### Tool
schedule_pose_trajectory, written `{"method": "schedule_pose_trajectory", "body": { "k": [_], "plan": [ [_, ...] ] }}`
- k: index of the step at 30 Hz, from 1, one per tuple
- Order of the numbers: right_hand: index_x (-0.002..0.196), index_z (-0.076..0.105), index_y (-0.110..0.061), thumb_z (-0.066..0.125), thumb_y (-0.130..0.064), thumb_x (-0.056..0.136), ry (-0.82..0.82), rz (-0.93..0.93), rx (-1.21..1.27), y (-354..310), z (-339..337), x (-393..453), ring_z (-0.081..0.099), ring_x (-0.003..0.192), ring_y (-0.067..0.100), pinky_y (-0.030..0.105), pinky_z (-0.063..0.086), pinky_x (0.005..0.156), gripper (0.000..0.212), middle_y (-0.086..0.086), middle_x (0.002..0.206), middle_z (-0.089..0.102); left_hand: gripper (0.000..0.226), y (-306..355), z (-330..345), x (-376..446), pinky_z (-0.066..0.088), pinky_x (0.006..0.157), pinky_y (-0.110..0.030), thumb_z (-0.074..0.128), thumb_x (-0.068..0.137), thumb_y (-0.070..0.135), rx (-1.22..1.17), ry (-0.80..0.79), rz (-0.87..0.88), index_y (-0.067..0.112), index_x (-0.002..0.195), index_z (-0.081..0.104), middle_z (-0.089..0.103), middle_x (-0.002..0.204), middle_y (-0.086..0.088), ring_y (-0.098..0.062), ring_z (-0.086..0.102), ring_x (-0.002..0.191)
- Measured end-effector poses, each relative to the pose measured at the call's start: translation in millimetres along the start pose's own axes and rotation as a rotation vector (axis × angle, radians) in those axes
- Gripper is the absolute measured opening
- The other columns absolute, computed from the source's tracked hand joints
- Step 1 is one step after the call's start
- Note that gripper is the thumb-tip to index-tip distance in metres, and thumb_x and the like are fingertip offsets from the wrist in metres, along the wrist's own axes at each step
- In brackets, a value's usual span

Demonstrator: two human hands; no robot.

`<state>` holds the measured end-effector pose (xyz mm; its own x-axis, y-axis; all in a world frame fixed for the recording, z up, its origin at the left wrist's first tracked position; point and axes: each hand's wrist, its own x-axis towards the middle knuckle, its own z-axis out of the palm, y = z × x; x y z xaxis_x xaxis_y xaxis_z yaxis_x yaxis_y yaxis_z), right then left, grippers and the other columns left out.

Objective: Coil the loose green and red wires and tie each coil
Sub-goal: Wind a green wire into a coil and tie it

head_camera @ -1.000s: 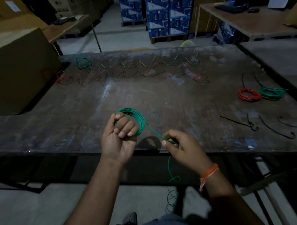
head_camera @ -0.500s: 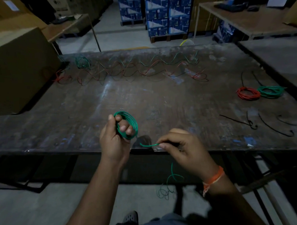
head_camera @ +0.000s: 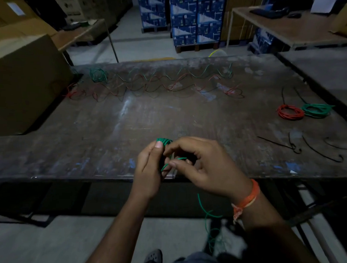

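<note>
My left hand [head_camera: 148, 169] grips a small green wire coil [head_camera: 164, 141] over the table's near edge, thumb pressed on its top; most of the coil is hidden behind my fingers. My right hand [head_camera: 203, 167] pinches the free green strand right beside the coil. The green wire tail [head_camera: 207, 215] hangs below the table edge toward the floor. Loose red and green wires [head_camera: 160, 83] zigzag across the far side of the table. A finished red coil [head_camera: 290, 111] and a finished green coil [head_camera: 315, 110] lie at the right.
Several black ties [head_camera: 298, 147] lie on the dark worn table [head_camera: 90, 132] at the right. A small green tangle [head_camera: 98, 75] sits far left beside a big cardboard box [head_camera: 26, 83]. Blue cartons [head_camera: 192, 20] and other tables stand behind.
My right hand has moved left with the strand, up against the coil. The left hand has turned the coil edge-on, and the hanging tail has risen and shifted right.
</note>
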<state>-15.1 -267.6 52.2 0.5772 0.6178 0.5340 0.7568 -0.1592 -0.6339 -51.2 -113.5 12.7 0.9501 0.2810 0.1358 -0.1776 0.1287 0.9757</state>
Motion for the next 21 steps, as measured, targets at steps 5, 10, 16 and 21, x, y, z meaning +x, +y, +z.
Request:
{"method": "schedule_pose_trajectory", "body": {
  "k": [5, 10, 16, 21],
  "plan": [
    [0.108, 0.071, -0.012, 0.07, -0.001, 0.09, -0.016, 0.009, 0.003, 7.0, -8.8, 5.0, 0.064, 0.091, 0.008, 0.024, 0.051, 0.076, 0.021, -0.005, 0.096, 0.067, 0.032, -0.1, -13.2, -1.8, 0.029, 0.046, -0.017, 0.048, 0.097, 0.041, 0.024, -0.127, 0.032, 0.013, 0.082, 0.052, 0.039, 0.063, -0.003, -0.005, 0.037, 0.052],
    [0.102, 0.072, -0.012, 0.072, -0.003, 0.09, 0.136, 0.064, -0.036, 18.1, -2.7, 10.1, 0.064, 0.091, 0.007, 0.017, 0.046, 0.075, 0.016, -0.008, 0.094, 0.066, 0.03, 1.2, -13.1, -2.3, 0.026, 0.045, -0.019, 0.04, 0.1, 0.03, 0.012, -0.262, 0.0, 0.017, 0.077, 0.054, 0.036, 0.056, 0.002, -0.009, 0.029, 0.048],
    [0.105, 0.073, -0.016, 0.066, -0.02, 0.095, 0.23, 0.225, 0.095, 35.4, 20.0, 2.0, 0.064, 0.095, 0.013, 0.02, 0.048, 0.083, 0.013, -0.004, 0.096, 0.066, 0.031, 2.5, -12.1, -1.7, 0.018, 0.041, -0.019, 0.038, 0.1, 0.031, -0.265, -0.3, -0.103, 0.011, 0.081, 0.052, 0.029, 0.051, 0.006, -0.007, 0.02, 0.043],
    [0.118, 0.072, -0.012, 0.05, -0.024, 0.104, 0.163, 0.288, 0.223, 41.7, 28.8, -7.3, 0.064, 0.107, 0.015, 0.03, 0.049, 0.096, 0.029, 0.002, 0.106, 0.069, 0.029, -0.8, -11.0, -1.6, 0.016, 0.041, -0.024, 0.04, 0.1, 0.033, -0.59, -0.415, -0.241, 0.016, 0.08, 0.053, 0.031, 0.048, 0.011, -0.006, 0.016, 0.039]
  ]
}}
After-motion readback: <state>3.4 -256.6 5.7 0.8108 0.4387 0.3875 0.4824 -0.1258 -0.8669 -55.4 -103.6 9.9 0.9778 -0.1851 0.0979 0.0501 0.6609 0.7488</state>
